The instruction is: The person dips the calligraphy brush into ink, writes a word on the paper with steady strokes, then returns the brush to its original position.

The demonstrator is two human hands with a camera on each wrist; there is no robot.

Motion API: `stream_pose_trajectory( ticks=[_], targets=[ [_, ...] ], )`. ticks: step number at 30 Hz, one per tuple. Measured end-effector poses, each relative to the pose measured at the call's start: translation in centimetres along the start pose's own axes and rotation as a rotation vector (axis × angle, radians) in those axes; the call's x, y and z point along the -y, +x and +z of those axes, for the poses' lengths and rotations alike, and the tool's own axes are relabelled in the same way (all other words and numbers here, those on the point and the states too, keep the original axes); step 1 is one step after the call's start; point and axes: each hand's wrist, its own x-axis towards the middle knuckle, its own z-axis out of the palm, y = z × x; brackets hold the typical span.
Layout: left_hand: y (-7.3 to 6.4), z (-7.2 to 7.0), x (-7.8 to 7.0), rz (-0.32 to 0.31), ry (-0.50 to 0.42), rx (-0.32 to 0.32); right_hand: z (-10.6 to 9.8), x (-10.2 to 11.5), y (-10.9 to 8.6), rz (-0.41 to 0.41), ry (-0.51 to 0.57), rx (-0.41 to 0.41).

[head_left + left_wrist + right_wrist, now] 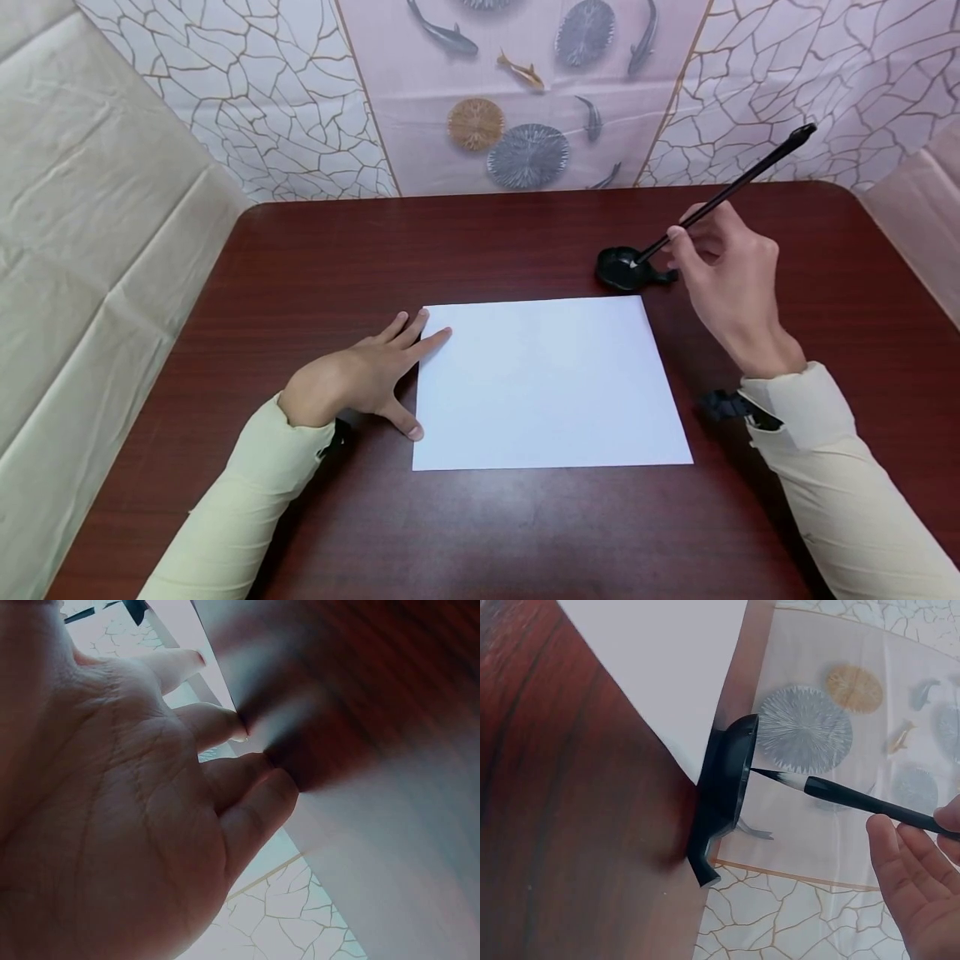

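Note:
A blank white sheet of paper (547, 383) lies on the dark red-brown table. My left hand (360, 375) rests at its left edge, fingers spread, with some fingertips and the thumb on the paper. In the left wrist view the palm (127, 795) and fingers reach down to the surface. My right hand (731, 275) pinches a black calligraphy brush (750, 177) by its handle. The brush tip, dark at its point and white above in the right wrist view, meets the rim of a small black ink dish (731, 769) with a short handle, beyond the paper's far right corner.
The table (375, 250) has rounded far corners. Behind it hangs a patterned cloth (262, 100) with gold crackle lines and fish figures. Pale cloth (82, 250) also covers the left side. Dark straps sit at both wrists.

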Motion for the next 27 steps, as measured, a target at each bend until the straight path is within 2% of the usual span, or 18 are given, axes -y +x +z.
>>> stream_pose_trajectory(
  ticks=[4, 19, 27],
  targets=[
    [-0.05, 0.08, 0.04, 0.000, 0.000, 0.000, -0.01, 0.00, -0.02, 0.013, -0.014, 0.019],
    [-0.04, 0.04, 0.06, 0.005, -0.003, -0.003, -0.03, 0.28, -0.01, -0.006, -0.011, 0.004],
    [-0.08, -0.09, 0.04, 0.006, 0.005, 0.000, 0.16, 0.01, -0.08, -0.003, 0.012, 0.042]
  ],
)
